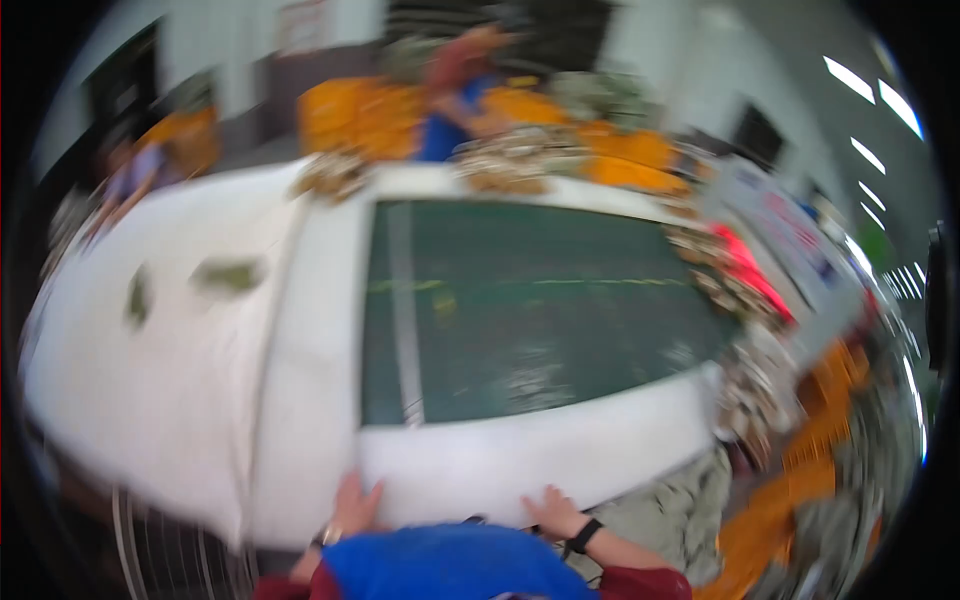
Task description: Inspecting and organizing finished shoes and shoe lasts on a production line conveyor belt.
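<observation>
Fingers spread and nothing seen in their grasp, a worker's left hand (pixel 355 505) and right hand (pixel 556 513) rest well apart on the near edge of a white table border (pixel 530 455), the blur leaving it impossible to tell how firmly they press. The border lies directly under and ahead of the fingers, framing a dark green panel (pixel 520 330). Good form here would seem to call for palms level, weight shared evenly, and fingertips on the white rather than dragging toward the green. Beside the right forearm, a crumpled grey-green cloth (pixel 665 520) sits near the elbow's path, worth minding lest a sleeve catch it. To the left spreads a white sheet (pixel 170 380) bearing two small green pieces (pixel 228 275), best left undisturbed by any tug. Pale heaps (pixel 755 385) crowd the right end; across the table, a co-worker in blue (pixel 455 110) bends before orange crates (pixel 350 115).
</observation>
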### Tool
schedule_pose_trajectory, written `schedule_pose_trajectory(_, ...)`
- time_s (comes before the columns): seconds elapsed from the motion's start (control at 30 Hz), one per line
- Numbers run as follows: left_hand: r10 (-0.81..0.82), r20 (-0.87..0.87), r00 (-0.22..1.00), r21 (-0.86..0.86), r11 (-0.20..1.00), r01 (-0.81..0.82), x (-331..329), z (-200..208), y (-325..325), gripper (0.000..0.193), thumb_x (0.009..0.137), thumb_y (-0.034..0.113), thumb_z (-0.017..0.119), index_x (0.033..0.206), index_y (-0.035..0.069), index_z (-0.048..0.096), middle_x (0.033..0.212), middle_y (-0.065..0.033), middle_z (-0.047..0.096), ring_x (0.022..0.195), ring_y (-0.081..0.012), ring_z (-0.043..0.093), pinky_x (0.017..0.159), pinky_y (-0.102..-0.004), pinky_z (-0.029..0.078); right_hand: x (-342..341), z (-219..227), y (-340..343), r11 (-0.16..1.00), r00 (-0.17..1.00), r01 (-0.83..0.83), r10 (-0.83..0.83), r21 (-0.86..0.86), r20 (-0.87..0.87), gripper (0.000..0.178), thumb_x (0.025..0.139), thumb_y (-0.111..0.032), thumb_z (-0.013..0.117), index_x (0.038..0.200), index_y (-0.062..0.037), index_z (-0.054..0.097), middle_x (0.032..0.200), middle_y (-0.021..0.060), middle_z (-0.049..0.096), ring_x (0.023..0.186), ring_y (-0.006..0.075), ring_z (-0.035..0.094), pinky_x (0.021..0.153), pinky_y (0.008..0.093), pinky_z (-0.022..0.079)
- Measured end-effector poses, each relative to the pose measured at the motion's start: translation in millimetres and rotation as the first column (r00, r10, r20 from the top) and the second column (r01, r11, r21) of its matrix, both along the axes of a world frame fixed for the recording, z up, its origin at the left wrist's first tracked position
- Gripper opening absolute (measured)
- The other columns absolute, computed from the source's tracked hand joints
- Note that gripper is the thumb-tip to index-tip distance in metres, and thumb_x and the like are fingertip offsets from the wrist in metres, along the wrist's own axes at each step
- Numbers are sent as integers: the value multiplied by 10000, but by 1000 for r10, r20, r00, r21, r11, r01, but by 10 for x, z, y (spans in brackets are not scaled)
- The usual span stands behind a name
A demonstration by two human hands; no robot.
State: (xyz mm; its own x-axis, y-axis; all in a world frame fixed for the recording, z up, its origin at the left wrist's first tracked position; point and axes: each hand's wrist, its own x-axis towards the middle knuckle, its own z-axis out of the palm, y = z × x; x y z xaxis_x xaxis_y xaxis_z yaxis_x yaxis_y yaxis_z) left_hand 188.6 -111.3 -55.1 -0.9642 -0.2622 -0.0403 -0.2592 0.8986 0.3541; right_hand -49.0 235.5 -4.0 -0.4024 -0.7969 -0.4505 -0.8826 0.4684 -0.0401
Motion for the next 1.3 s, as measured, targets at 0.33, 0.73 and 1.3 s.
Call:
schedule_pose_trajectory(0.33, 172, 293, 941, 45, 980, -193, -254, 613, 422, 948, 612, 431, 748, 1406, 234, 269, 1438, -286, 95, 1320, -469, 124, 1034, -536, 220, -391, -75, 326, 986, 994, -87, 76, 145, 79, 608, 877, -341, 400, 1410, -162, 167, 1289, 476, 174, 1154, 581, 323, 835, 548, 423)
schedule_pose_trajectory(0.73, 160, 332, 930, 86, 976, -198, -267, 660, 467, 962, 619, 415, 757, 1414, 231, 248, 1448, -289, 49, 1330, -456, 110, 1036, -529, 212, -438, -300, 558, 956, 956, -280, 286, 85, -63, 594, 876, -312, 401, 1392, -96, 200, 1211, 489, 256, 1028, 565, 424, 729, 515, 467)
schedule_pose_trajectory(1.3, 140, 316, 938, 62, 984, -168, -256, 613, 421, 952, 625, 420, 757, 1408, 217, 256, 1436, -291, 70, 1324, -476, 95, 1039, -555, 201, -314, 9, 228, 985, 991, -46, 24, 167, 131, 609, 871, -319, 408, 1391, -84, 194, 1257, 493, 202, 1114, 593, 356, 804, 540, 449)
